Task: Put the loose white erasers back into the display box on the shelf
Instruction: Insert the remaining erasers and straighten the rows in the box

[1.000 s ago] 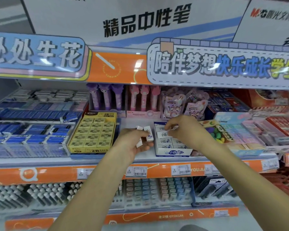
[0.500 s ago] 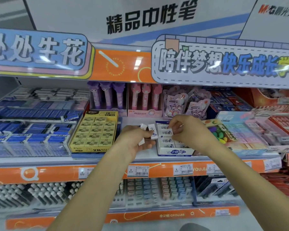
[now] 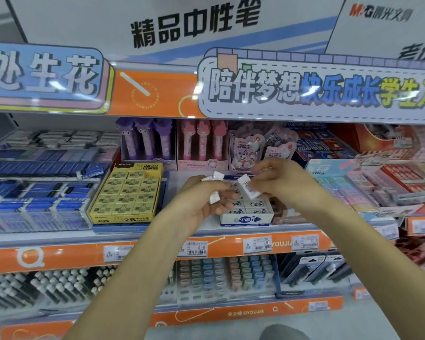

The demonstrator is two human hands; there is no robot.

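The white and blue display box point(image 3: 245, 220) stands on the middle shelf, with rows of white erasers inside it. My left hand point(image 3: 201, 201) hovers just left of the box and holds a few loose white erasers point(image 3: 214, 177) between thumb and fingers. My right hand point(image 3: 280, 185) is above the box and pinches one white eraser point(image 3: 248, 190), tilted, close to my left hand's fingertips. Both hands hide much of the box's inside.
A yellow 2B eraser box point(image 3: 128, 195) sits left of the display box. Blue eraser trays point(image 3: 35, 200) fill the far left. Pastel and red packs point(image 3: 368, 187) crowd the right. Purple and pink pen-shaped packs point(image 3: 172, 143) stand behind. Orange shelf edge point(image 3: 157, 251) carries price tags.
My right hand left the box and came up toward my left hand, and it now pinches one eraser. My left hand rose a little with its erasers.
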